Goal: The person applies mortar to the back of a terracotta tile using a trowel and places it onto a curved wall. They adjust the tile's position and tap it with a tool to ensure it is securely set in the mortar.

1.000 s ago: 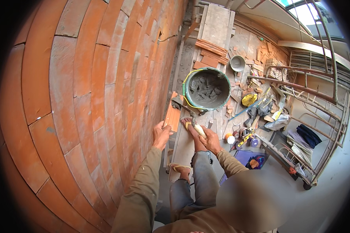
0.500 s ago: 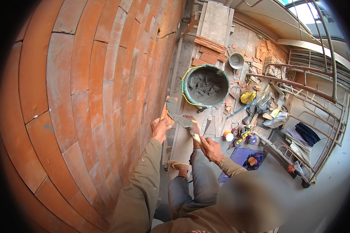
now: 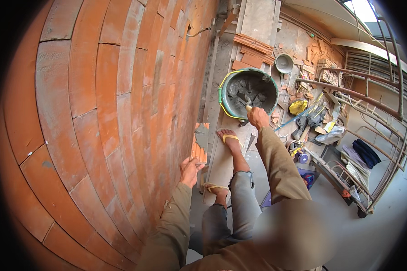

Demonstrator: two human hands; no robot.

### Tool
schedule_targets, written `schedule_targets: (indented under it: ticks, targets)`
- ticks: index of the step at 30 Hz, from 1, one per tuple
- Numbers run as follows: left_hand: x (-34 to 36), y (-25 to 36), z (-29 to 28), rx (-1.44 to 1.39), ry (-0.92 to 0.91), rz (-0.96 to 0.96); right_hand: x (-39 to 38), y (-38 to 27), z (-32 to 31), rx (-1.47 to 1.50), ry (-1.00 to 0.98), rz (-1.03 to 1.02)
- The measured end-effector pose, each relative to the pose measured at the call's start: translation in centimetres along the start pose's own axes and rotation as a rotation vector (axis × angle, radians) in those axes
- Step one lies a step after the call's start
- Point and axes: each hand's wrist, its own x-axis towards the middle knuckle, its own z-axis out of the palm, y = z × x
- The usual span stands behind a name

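Observation:
My left hand [image 3: 191,171] grips the lower end of an orange clay tile [image 3: 198,152], whose ribbed face is turned up. Grey mortar [image 3: 202,135] covers the tile's far part. Over the near right side of a dark bucket with a green rim and yellow handle [image 3: 221,95], my right hand [image 3: 258,118] is closed round the pale handle of a trowel [image 3: 248,107]. The trowel's blade dips into wet grey mortar [image 3: 241,86] in the bucket and is mostly hidden there.
At left rises a wall of orange tiles [image 3: 83,99]. The bucket stands on a plank walkway [image 3: 257,20] beside stacked tiles [image 3: 253,45]. Beyond are a small grey bowl [image 3: 284,63], broken tile pieces and bags. Metal scaffold frames [image 3: 371,86] fill the right. My sandalled feet rest on the planks.
My right hand has carried the trowel from beside the tile forward and right into the bucket. The tile in my left hand has shifted slightly nearer, its ribbed face now more in sight.

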Motion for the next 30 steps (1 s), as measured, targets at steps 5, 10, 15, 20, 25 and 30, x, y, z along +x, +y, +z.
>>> schedule_targets:
  ticks: [5, 10, 15, 20, 25, 30]
  targets:
    - [-1.7, -2.9, -0.2, -0.044, 0.007, -0.054, 1.8, -1.0, 2.7, -0.018, -0.096, -0.113]
    - [-0.8, -3.6, 0.7, -0.072, -0.008, -0.072, 2.2, 1.9, -0.5, 0.111, -0.226, -0.209]
    - [1.3, -1.3, 3.4, -0.122, -0.05, -0.022, -0.7, 5.7, -4.6, 0.449, -0.428, 0.033]
    - [2.2, 2.7, 6.5, -0.11, -0.12, 0.036, -10.9, 4.2, -5.1, 0.575, -0.107, -0.203]
    - [1.7, 6.2, 9.3, -0.09, -0.176, 0.102, -18.5, 0.2, -2.1, 0.554, 0.148, -0.386]
    - [1.9, 7.7, 11.2, -0.054, -0.159, 0.159, -21.2, -0.9, -0.8, 0.383, 0.153, -0.48]
